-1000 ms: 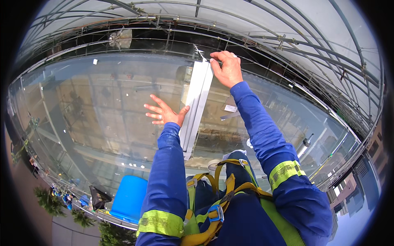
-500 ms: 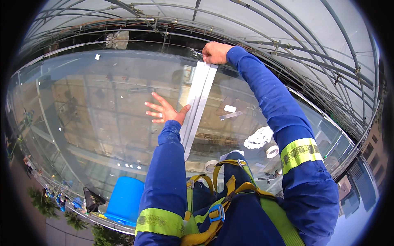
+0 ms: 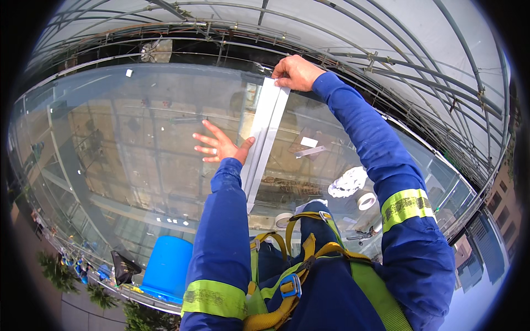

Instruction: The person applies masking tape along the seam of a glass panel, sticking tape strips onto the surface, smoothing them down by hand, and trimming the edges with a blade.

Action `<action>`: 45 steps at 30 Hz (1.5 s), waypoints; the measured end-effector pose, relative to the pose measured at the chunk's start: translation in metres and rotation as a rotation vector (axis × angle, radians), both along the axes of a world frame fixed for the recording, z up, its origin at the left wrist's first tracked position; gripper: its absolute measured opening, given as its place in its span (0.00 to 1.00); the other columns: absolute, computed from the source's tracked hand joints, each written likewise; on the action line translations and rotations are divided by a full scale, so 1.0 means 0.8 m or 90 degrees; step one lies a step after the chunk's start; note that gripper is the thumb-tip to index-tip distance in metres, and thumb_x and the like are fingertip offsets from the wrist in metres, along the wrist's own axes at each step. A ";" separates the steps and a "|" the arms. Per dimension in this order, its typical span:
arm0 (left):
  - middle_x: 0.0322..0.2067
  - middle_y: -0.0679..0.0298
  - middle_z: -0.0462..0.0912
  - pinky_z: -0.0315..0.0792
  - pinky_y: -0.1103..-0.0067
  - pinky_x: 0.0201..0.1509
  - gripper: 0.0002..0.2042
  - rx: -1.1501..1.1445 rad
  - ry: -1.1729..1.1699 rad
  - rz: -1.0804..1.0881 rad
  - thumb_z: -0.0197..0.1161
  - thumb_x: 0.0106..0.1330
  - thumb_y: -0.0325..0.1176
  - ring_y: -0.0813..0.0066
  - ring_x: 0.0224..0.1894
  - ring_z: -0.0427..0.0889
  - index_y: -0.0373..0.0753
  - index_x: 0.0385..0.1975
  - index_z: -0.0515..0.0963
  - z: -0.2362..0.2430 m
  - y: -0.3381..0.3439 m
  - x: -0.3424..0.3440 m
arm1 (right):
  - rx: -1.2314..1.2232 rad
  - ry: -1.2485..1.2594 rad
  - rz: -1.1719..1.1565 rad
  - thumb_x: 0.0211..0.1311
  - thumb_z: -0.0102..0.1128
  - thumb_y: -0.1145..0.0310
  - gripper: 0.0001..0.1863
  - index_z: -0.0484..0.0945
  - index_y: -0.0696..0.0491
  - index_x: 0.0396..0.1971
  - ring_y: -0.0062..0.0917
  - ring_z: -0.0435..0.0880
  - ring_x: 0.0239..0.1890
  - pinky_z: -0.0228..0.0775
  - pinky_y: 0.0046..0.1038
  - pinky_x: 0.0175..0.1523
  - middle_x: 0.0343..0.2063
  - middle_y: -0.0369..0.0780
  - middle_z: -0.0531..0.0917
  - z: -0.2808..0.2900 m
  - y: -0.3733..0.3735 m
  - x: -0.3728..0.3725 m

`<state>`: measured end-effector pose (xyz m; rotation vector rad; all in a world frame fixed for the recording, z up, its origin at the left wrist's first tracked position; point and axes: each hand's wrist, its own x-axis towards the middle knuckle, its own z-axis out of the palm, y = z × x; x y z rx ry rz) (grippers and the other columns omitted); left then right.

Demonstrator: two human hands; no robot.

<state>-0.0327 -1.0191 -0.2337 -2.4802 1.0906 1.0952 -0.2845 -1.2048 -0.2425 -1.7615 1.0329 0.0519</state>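
Two white tape strips [image 3: 258, 118] run along both sides of a grey joint in a glass surface [image 3: 149, 160]. My left hand [image 3: 221, 144] is open, fingers spread over the glass, with its thumb against the left strip's edge. At the far end of the strips, my right hand [image 3: 297, 73] is closed, thumb and fingers pinching the end of the right-hand tape. The near end of the joint lies in front of my legs.
A crumpled white wad [image 3: 348, 182], a tape roll [image 3: 365, 201] and a second roll [image 3: 284, 219] lie on the glass. Nearby are a white card [image 3: 308, 142] and a flat strip [image 3: 311, 151]. A blue bucket [image 3: 167, 267] and black bag [image 3: 125, 267] stand near left. Scaffold pipes [image 3: 414, 66] border the far side.
My right hand has shifted slightly to the right, and its fingers have come over the tape's end. My left hand stays spread in nearly the same place.
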 end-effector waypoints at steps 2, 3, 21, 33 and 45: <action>0.72 0.39 0.09 0.29 0.32 0.70 0.77 0.011 0.001 -0.004 0.85 0.42 0.53 0.22 0.73 0.14 0.57 0.75 0.16 -0.002 -0.002 -0.005 | -0.061 0.017 -0.111 0.63 0.65 0.64 0.12 0.85 0.57 0.38 0.39 0.86 0.41 0.76 0.37 0.49 0.38 0.46 0.86 0.011 0.011 -0.007; 0.72 0.39 0.09 0.29 0.32 0.70 0.77 0.010 0.001 -0.005 0.85 0.42 0.53 0.22 0.73 0.14 0.57 0.75 0.16 -0.002 -0.003 -0.004 | -0.122 0.028 -0.220 0.62 0.66 0.64 0.12 0.85 0.56 0.38 0.39 0.85 0.40 0.77 0.37 0.47 0.37 0.45 0.86 0.019 0.020 -0.008; 0.73 0.37 0.11 0.31 0.28 0.68 0.77 -0.015 -0.025 -0.042 0.84 0.42 0.57 0.20 0.73 0.17 0.58 0.75 0.17 -0.008 0.008 0.008 | -0.106 0.239 -0.539 0.54 0.69 0.73 0.21 0.81 0.53 0.50 0.47 0.78 0.52 0.71 0.42 0.57 0.47 0.49 0.79 0.124 0.486 -0.085; 0.77 0.42 0.32 0.37 0.34 0.73 0.57 -0.219 -0.066 0.035 0.75 0.49 0.58 0.29 0.77 0.31 0.54 0.79 0.49 -0.002 0.009 -0.011 | -0.233 0.308 -0.527 0.56 0.68 0.71 0.21 0.80 0.52 0.52 0.47 0.77 0.55 0.70 0.42 0.60 0.51 0.50 0.76 0.097 0.610 -0.172; 0.79 0.52 0.37 0.22 0.36 0.73 0.56 -0.354 -0.017 -0.162 0.74 0.47 0.61 0.39 0.79 0.30 0.60 0.78 0.50 -0.025 -0.063 -0.101 | -0.562 0.357 -0.618 0.62 0.65 0.55 0.26 0.75 0.50 0.58 0.44 0.64 0.65 0.53 0.49 0.68 0.59 0.47 0.69 -0.027 0.410 -0.108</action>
